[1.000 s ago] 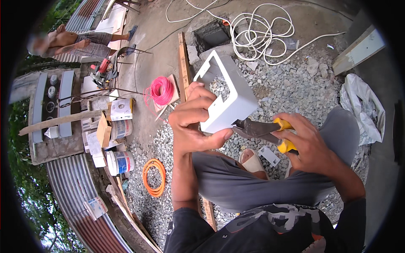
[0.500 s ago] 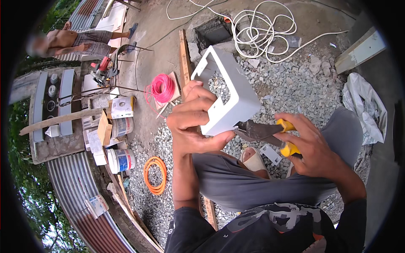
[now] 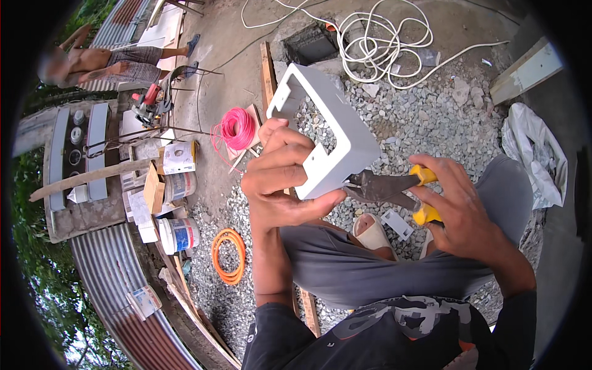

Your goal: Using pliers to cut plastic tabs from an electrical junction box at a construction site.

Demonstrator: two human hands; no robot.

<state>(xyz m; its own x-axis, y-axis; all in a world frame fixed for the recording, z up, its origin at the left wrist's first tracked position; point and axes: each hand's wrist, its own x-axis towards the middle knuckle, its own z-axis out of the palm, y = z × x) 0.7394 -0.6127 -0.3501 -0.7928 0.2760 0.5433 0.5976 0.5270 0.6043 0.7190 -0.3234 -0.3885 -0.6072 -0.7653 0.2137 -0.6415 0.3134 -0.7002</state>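
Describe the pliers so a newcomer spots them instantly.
Over the grey gravel, the left hand holds a hollow white box. At its lower edge are the pliers, in the right hand. Dark jaws and yellow handles set them apart from the box.

I'm at an outdoor building site. Around me are loose gravel [image 3: 431, 120], corrugated metal sheeting [image 3: 111, 271], coiled pink wire [image 3: 246, 132] and a plastic bucket [image 3: 179, 235].

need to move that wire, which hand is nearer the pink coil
Left. The left hand, holding the white box, is below and right of the pink coil in view; the right hand, on the pliers, is farther right.
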